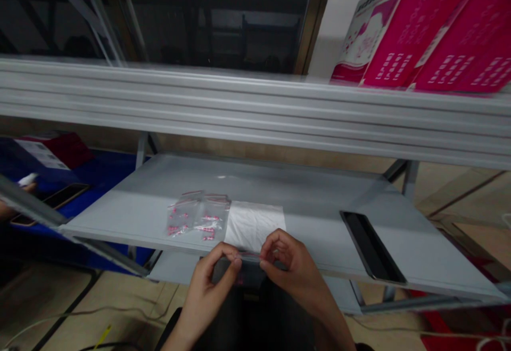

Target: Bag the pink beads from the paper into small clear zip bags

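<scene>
Just off the shelf's front edge, my left hand (217, 271) pinches one end of the top strip of a clear zip bag (249, 258). The other end of that strip is pinched by my right hand (285, 258). The bag hangs below the strip against a dark background, so its contents are hard to make out. Behind my hands a white sheet (255, 220) of tissue or cloth lies flat on the shelf. Left of it are clear zip bags (197, 215) with small pink pieces inside, lying partly over one another.
A black phone (373, 247) lies on the right of the grey shelf (315, 186). Above runs a ribbed metal beam (255, 106) with pink boxes (423, 31) on top. At far left, another person's hand (16, 196) is near a phone on a blue surface (107, 164).
</scene>
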Demonstrator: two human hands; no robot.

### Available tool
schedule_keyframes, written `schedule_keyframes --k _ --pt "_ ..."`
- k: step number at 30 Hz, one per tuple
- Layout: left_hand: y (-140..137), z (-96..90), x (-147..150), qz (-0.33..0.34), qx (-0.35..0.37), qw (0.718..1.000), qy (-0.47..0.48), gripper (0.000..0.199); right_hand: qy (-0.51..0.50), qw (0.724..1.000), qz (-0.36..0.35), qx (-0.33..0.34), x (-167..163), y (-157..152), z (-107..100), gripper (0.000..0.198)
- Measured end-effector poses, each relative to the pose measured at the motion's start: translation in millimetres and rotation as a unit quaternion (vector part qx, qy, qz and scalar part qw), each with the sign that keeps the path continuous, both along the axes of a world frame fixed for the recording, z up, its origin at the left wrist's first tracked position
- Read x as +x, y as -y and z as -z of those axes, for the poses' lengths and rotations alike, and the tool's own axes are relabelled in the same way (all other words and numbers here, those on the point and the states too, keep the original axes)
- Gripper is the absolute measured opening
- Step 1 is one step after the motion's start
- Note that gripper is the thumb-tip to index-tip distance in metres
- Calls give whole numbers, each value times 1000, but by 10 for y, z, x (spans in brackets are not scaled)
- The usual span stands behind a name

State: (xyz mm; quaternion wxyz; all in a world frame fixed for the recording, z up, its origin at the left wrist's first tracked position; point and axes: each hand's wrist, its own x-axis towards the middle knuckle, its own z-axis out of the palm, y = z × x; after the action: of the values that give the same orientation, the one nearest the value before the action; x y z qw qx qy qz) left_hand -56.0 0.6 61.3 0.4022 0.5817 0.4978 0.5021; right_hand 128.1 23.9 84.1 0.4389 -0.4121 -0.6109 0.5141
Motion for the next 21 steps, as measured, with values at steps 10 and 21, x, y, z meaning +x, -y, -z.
schedule_keyframes --k 10,21 --pt "38 -11 -40 -5 101 993 -62 28 -48 997 23 -55 36 -42 109 16" --pt "-40 -103 -47 -19 192 968 -163 25 72 977 196 49 -125 42 98 6"
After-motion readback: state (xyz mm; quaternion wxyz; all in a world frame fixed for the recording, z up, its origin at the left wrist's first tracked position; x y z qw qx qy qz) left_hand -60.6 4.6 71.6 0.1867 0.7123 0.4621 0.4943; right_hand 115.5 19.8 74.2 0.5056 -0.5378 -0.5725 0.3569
